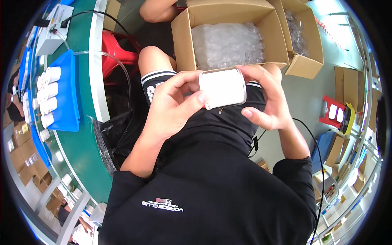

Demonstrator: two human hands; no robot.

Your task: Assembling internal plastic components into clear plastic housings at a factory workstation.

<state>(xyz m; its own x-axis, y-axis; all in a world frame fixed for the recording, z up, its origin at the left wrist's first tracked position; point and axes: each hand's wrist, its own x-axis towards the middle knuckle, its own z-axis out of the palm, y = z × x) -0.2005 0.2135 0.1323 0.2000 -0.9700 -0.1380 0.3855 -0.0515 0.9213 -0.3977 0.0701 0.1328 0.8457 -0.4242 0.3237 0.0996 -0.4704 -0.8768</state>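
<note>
A clear plastic jar with a white inside is held sideways over my lap. At its left end my left hand grips it, the thumb on the near side and the fingers behind. My right hand is at the jar's right end. Its fingertips reach the far right edge, while the thumb is spread well away from the wall. Beyond my knees stands a cardboard box holding many clear plastic containers under a translucent film.
To the left runs a green workbench carrying a blue tray of white cylinders and a grey device. Black plastic hangs at its edge. A red stool and a second box are nearby. Someone's arm shows at the top.
</note>
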